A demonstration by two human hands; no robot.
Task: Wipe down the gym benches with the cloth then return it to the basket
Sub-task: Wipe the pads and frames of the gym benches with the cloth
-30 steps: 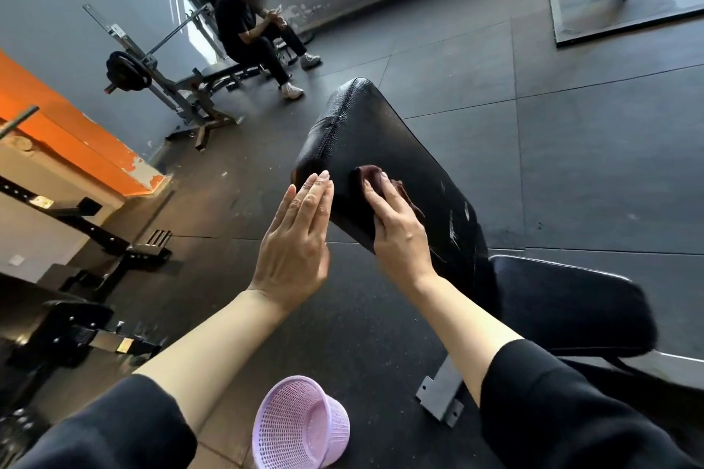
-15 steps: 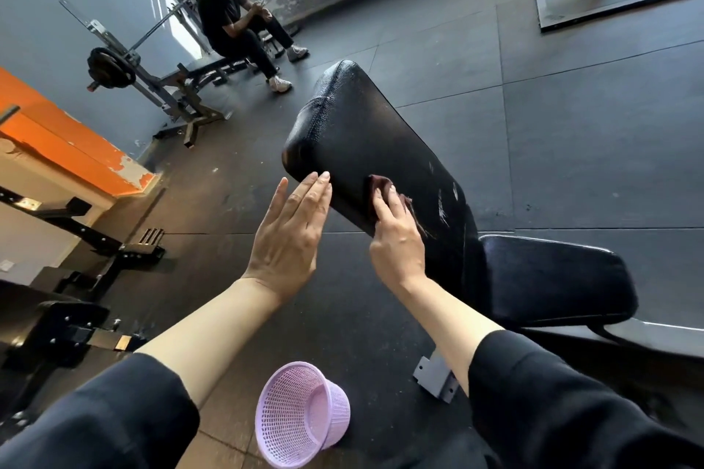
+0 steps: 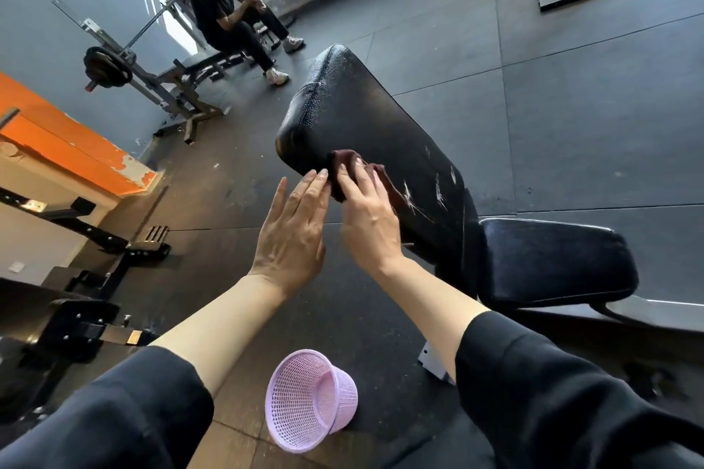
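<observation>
The right hand [image 3: 367, 217] presses a dark red cloth [image 3: 344, 164] flat against the black bench backrest [image 3: 365, 118] — fingers straight. The left hand [image 3: 291, 230] hovers beside it, fingers straight and together; the pink basket [image 3: 308, 402] lies tipped on the floor.

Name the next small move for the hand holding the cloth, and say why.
Probably sweep the right hand and the cloth up the backrest toward its top end. The cloth sits at the pad's near edge, with bare pad above it.

Basket [image 3: 310, 398] below — bench [image 3: 381, 133] ahead
</observation>
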